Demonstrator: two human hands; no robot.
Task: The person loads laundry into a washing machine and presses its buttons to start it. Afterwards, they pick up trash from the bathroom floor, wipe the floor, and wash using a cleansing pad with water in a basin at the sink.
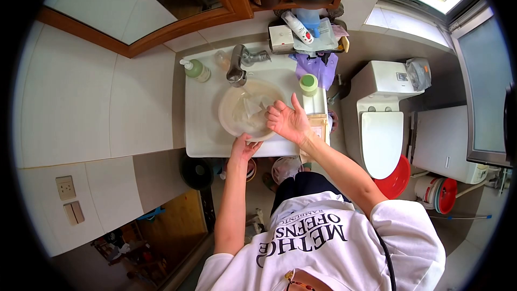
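Observation:
A pale round basin (224, 109) sits in the white sink (202, 129) under the faucet (237, 67). Water and a whitish, see-through piece (252, 108) that I cannot identify show inside it. My left hand (245, 148) grips the basin's near rim, with its thumb on top and its fingers partly hidden below. Over the basin's right side is my right hand (288, 120), palm up. Its fingers are curled in, its thumb sticks out, and nothing shows in its palm.
A green pump bottle (198, 70) stands at the sink's left. On the right are a green-lidded jar (308, 84) and a purple bag (318, 69). A tray of toiletries (307, 35) is behind. Further right stand a toilet (381, 134) and a red tub (397, 180).

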